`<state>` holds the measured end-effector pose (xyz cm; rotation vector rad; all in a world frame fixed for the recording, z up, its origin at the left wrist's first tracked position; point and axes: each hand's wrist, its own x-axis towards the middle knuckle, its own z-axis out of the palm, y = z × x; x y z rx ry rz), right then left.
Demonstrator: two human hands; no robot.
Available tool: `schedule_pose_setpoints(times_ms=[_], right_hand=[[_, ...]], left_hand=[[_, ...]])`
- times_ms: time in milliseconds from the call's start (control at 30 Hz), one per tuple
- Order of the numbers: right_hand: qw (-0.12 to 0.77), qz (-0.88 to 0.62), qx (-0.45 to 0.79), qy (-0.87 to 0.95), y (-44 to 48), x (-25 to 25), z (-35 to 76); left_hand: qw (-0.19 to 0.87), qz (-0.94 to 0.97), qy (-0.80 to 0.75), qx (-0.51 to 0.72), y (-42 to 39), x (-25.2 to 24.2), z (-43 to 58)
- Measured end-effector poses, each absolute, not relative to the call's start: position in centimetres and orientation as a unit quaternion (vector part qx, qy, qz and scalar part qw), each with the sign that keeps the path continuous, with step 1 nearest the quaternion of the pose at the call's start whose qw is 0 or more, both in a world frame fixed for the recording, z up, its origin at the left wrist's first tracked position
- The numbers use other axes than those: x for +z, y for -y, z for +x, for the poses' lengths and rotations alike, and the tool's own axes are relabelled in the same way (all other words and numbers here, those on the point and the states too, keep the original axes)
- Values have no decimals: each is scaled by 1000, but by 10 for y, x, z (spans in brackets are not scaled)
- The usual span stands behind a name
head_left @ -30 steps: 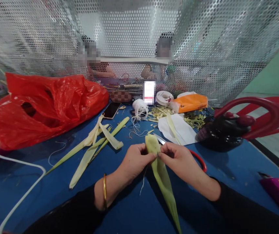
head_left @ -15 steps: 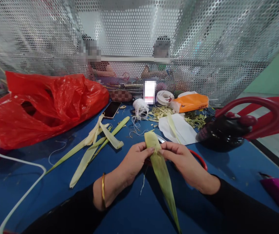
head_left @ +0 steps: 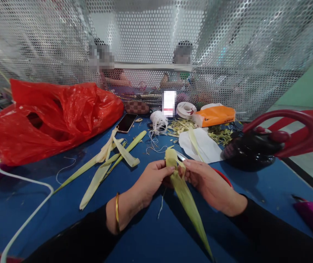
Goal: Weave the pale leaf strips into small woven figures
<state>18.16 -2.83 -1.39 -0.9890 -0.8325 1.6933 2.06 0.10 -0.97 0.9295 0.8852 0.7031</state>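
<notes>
A long pale-green corn husk point(head_left: 187, 201) hangs tip-down toward me, its broad end up between my hands. My left hand point(head_left: 153, 180) pinches its left edge near the top, thumb on the front. On the other side, my right hand point(head_left: 209, 184) is closed on a folded strip at the husk's right edge. Partly hidden behind the right hand are scissors with a red handle point(head_left: 224, 178); a bit of blade shows above the fingers. Several loose corn husks point(head_left: 97, 184) lie to the left of my left hand.
A red plastic bag point(head_left: 54, 120) fills the left rear, with a phone point(head_left: 127, 123) beside it. White string point(head_left: 159, 122), a ribbon roll point(head_left: 186, 109), an orange packet point(head_left: 215, 115) and white paper point(head_left: 200, 144) lie farther back. A dark pot point(head_left: 252, 153) stands right. A white cable point(head_left: 27, 179) crosses the left.
My right hand has shifted slightly right, pulling the husk's right edge out into a folded strip. My left hand keeps its pinch, and the husk's lower tip has swung right.
</notes>
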Motion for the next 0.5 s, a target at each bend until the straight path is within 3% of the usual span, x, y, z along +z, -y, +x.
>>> schedule_pose_setpoints(times_ms=[167,500], right_hand=[[450,-445,679,371,29,-18,180],[449,-413,668,426,31,-14,180]], left_hand=[[738,452,-405,294,1,-8,21],[680,491,-402,368,1,-8,22]])
